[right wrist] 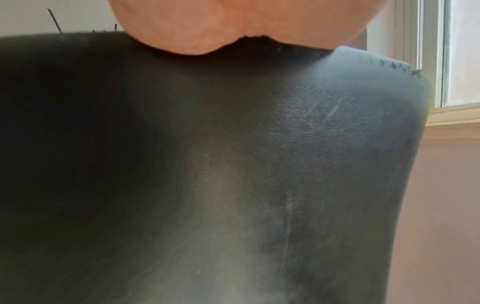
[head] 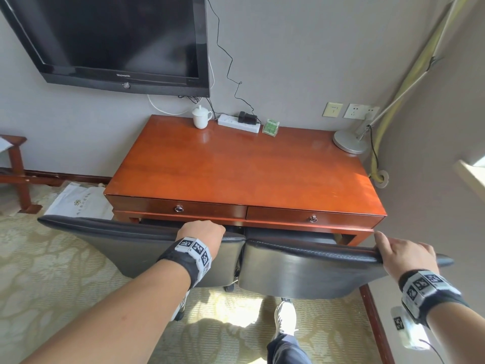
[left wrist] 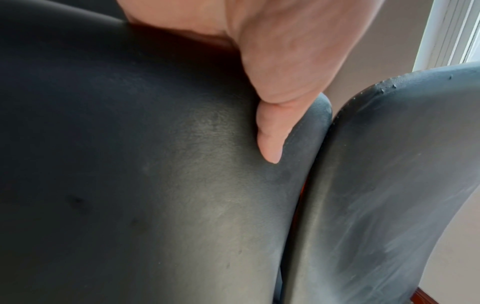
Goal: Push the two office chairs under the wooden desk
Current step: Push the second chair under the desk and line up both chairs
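Two black leather office chairs stand side by side at the front of the wooden desk (head: 236,166), their seats hidden beneath it. My left hand (head: 202,232) grips the top edge of the left chair (head: 147,248) near its right corner. In the left wrist view the thumb (left wrist: 270,135) lies on the rear of that backrest (left wrist: 130,164), with the right chair (left wrist: 376,185) touching alongside. My right hand (head: 404,253) holds the top of the right chair (head: 301,269) near its right end, fingers over the edge. The palm (right wrist: 207,24) rests on that backrest (right wrist: 233,164).
On the desk's far edge stand a white lidded cup (head: 200,117), a power strip (head: 237,123), a green box (head: 271,127) and a lamp base (head: 350,141). A TV (head: 112,40) hangs above. A white bag (head: 81,200) lies left of the desk; a wall baseboard (head: 375,324) runs close on the right.
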### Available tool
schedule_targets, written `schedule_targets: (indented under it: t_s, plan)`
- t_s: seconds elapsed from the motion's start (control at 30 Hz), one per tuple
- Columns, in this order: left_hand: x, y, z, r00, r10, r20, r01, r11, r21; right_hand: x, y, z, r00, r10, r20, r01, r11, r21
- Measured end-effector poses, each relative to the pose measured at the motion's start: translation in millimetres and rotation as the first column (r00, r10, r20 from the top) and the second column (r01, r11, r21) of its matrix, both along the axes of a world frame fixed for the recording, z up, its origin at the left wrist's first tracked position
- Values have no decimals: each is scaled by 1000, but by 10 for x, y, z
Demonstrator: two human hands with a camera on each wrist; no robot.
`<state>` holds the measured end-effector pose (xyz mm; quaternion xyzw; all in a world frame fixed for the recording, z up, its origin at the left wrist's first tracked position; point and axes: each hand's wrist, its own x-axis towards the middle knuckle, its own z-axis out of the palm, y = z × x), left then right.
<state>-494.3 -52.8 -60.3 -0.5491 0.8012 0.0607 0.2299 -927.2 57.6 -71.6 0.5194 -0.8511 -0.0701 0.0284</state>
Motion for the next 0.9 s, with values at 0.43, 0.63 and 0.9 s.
schedule_targets:
  t_s: [0.43,0.63,0.9]
  plan:
    - [-17,1,41,999,43,-7,-42,997,62,-96,18,42,985,-28,171,25,1000,20]
    - [-17,-79,85,994,94,-64,-82,983,164,-256,-172,293,929,-56,367,23,995,96]
    - [-16,-98,435,926,257,-275,-220,962,159,-170,-599,649,913,7,408,-40,996,74]
